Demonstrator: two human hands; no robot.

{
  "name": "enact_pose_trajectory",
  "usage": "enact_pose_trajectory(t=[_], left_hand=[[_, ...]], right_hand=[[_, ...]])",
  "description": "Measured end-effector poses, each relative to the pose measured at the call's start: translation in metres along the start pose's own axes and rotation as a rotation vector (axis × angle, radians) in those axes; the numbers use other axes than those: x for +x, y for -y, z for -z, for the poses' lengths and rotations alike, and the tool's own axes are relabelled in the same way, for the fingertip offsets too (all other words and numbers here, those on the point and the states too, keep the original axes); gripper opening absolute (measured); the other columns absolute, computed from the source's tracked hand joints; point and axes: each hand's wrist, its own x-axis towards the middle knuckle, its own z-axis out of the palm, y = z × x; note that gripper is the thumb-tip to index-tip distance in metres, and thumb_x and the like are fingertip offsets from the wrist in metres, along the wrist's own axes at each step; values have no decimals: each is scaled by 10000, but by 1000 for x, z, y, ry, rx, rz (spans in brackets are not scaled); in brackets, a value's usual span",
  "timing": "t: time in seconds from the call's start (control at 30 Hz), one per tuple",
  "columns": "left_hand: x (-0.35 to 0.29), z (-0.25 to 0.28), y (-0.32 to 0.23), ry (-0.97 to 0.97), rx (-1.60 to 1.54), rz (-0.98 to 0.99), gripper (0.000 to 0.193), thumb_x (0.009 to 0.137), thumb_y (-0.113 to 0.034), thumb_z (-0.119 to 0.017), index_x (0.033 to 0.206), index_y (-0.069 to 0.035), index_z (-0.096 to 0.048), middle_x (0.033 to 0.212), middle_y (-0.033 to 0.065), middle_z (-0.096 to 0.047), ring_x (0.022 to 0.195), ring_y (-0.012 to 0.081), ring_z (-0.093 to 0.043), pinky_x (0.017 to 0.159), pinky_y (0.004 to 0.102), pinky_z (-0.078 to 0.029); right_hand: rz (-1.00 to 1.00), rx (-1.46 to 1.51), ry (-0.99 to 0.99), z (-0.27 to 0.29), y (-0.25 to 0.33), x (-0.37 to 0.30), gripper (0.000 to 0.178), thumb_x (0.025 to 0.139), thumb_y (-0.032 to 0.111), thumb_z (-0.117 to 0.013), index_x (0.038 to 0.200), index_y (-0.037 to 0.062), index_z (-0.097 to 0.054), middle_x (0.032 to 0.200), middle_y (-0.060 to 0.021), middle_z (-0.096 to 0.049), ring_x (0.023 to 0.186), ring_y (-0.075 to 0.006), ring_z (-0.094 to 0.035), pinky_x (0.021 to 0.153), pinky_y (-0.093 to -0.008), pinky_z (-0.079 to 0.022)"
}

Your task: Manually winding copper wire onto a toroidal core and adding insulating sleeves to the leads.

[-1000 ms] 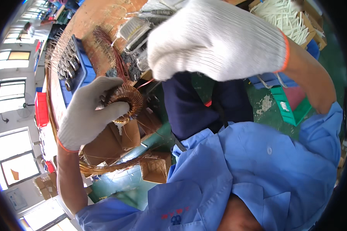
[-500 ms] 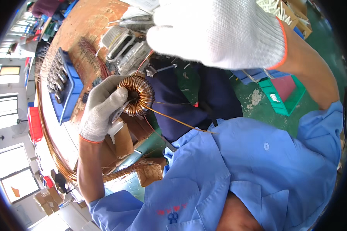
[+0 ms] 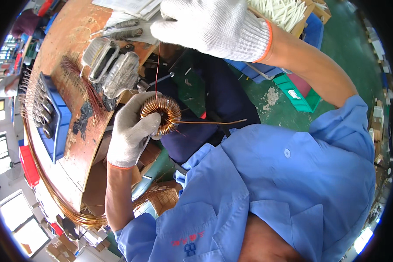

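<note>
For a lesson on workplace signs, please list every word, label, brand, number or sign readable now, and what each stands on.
Blue shirt: red lettering above a dark blue emblem; I won't copy the wording.
Green bin: white label, too small to read.
Papers on the table: any print is too faint to read.

Head-high fisheye view, close and downward.

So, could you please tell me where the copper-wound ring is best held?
The copper-wound ring is probably best gripped by its rim, from the left, as the left hand holds it, thumb across its round face. This avoids the thin red wire leading up to the right hand and the copper end jutting right.
</note>
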Motion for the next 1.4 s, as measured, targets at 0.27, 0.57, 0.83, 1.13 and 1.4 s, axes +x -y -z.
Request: enact_pose_trajectory(t=[0.27,0.57,0.83,1.13,1.4], left_hand=[[6,-13,15,-63,64,-14,559,932,-332,-813,1290,50,-616,1085,127,-747,965,198,-749,895,337,-613],[17,-17,14,-87,-250,-6,464,980,-207,-763,1308,85,-613,1155,164,-733,1038,223,-737,955,374,-616],[24,-17,14,-19,-332,-20,445,999,-150,-728,1335,114,-601,1224,205,-724,1115,262,-733,1036,408,-597],[21,-17,21,-64,-295,3,446,992,-123,-722,1338,125,-590,1219,215,-723,1101,262,-738,999,405,-611],[24,-22,26,-93,-309,-8,432,988,-113,-728,1338,104,-599,1219,196,-730,1093,251,-741,979,394,-617]], right_hand=[[-921,1130,170,-37,39,-20,160,959,154,-720,1102,94,-757,851,-72,-770,749,-208,-781,633,-317,-632],[-1456,1834,95,-58,84,-26,158,972,132,-737,1103,45,-758,946,-60,-761,802,-134,-746,709,-289,-627],[-1423,2164,233,-72,93,-35,162,948,117,-722,1067,31,-790,883,-86,-774,727,-185,-739,715,-338,-649],[-558,1302,466,-63,61,-29,230,1012,87,-667,1203,3,-763,899,-101,-752,752,-161,-675,717,-339,-554],[-396,979,215,-52,56,-20,235,937,167,-654,1126,75,-760,1044,-123,-771,909,-380,-736,792,-455,-592]])
